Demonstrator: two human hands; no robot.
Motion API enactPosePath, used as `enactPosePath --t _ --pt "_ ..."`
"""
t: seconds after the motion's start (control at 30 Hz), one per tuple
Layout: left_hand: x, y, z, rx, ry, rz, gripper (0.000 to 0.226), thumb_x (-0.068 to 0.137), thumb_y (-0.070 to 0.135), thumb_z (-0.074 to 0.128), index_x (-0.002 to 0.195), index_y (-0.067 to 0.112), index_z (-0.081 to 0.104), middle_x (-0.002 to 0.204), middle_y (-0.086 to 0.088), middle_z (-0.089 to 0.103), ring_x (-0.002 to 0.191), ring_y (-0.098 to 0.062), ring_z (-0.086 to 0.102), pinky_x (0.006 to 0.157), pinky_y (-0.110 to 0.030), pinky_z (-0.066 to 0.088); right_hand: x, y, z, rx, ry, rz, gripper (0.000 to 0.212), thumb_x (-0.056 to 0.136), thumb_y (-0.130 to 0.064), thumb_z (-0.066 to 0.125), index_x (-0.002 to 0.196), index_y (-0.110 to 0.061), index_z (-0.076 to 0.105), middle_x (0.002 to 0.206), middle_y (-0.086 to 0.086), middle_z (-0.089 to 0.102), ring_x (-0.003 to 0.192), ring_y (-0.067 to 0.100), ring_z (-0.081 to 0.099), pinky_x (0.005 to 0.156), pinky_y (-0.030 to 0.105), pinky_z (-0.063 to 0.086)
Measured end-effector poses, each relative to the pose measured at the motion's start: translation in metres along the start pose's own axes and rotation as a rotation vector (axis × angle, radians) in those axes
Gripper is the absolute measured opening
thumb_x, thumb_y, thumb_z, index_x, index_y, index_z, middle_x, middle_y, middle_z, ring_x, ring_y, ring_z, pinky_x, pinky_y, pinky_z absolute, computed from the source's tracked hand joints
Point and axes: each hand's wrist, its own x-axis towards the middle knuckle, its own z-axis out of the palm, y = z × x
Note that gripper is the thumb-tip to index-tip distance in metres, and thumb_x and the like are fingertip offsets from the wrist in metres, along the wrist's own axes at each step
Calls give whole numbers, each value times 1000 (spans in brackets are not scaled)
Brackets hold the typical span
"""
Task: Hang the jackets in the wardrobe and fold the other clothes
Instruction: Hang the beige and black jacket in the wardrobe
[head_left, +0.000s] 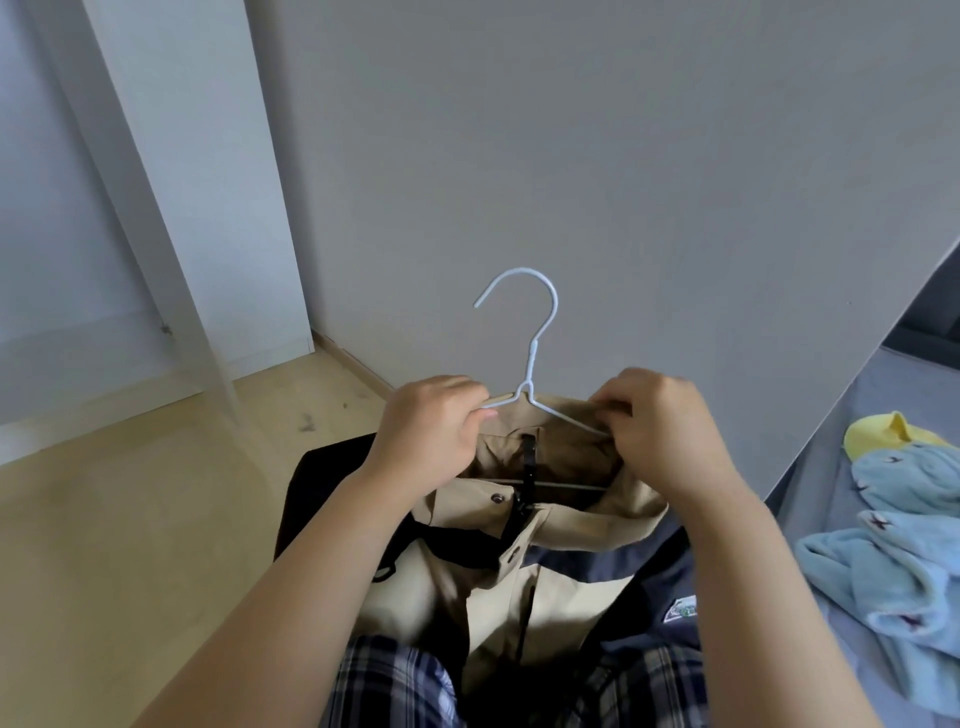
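Observation:
A beige, black and navy jacket (519, 587) hangs in front of me on a pale blue wire hanger (531, 343), whose hook points up and to the left. My left hand (434, 431) grips the hanger's left shoulder together with the collar. My right hand (660, 431) pinches the right shoulder of the hanger and the beige collar fabric there. The hanger's lower bar shows inside the collar. A light blue garment with star prints (898, 561) and a yellow piece (883, 431) lie on the grey bed at the right.
A white wardrobe panel (208, 182) stands at the left with a grey wall (623, 156) behind the hanger. Light wooden floor (130, 519) spreads below left. The grey bed (852, 415) runs along the right edge. My plaid trousers (395, 680) show at the bottom.

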Motion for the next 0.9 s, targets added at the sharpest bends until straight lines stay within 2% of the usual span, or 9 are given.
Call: enactPosePath --t 0.1,0.23,0.3,0.4,0.43,0.53,0.6,0.73,0.9 --pt "1 -2 2 66 63 -14 28 75 10 64 54 9 44 52 0 40 48 -19 32 45 -22 25 -1 -6 2 -65 184 -4 24 77 7 53 84 -8 71 87 5 61 70 33 56 61 38 48" --pt "4 -3 1 100 124 6 27 80 15 55 55 10 48 53 -1 43 48 -23 41 43 -23 28 -16 -4 12 13 325 136 23 74 8 53 85 -7 67 85 7 57 61 33 52 56 32 41" --pt "3 -3 3 97 145 -15 28 77 9 61 54 9 46 53 1 39 48 -21 36 44 -22 25 -16 3 9 -6 247 246 22 75 0 54 89 -15 64 83 3 58 66 29 52 57 30 37" --pt "3 -6 4 83 165 -39 29 72 4 66 54 9 44 59 8 27 53 -17 27 45 -22 24 -11 9 0 -52 22 324 23 75 -11 54 92 -27 57 73 -4 61 72 26 55 55 29 37" --pt "4 -6 4 81 161 -41 28 72 5 66 54 9 45 60 9 26 54 -16 26 45 -22 25 -10 9 -1 -56 40 353 23 74 -10 53 91 -26 57 71 -4 61 72 26 56 55 28 37" --pt "7 -2 6 91 143 -27 25 72 5 65 55 9 47 55 3 35 50 -21 33 44 -23 27 -10 4 4 -2 302 478 24 72 -5 51 87 -22 61 68 -1 58 69 28 52 57 29 34" --pt "9 1 8 86 145 -32 26 72 4 65 55 9 46 54 0 39 50 -21 34 44 -23 27 -13 3 7 89 369 512 23 74 -4 52 87 -21 62 63 -3 56 65 25 50 57 29 32" --pt "10 -4 6 79 155 -63 27 72 4 65 54 8 45 53 -1 39 52 -18 30 47 -22 24 -17 14 -5 241 138 458 31 72 -4 55 92 -27 61 54 -8 56 61 11 55 53 24 36" --pt "10 -8 3 88 176 -43 27 74 4 63 55 8 44 57 4 31 53 -19 30 46 -25 27 -23 17 -3 270 181 419 35 73 -2 55 96 -27 62 64 -6 56 62 5 53 53 18 36"
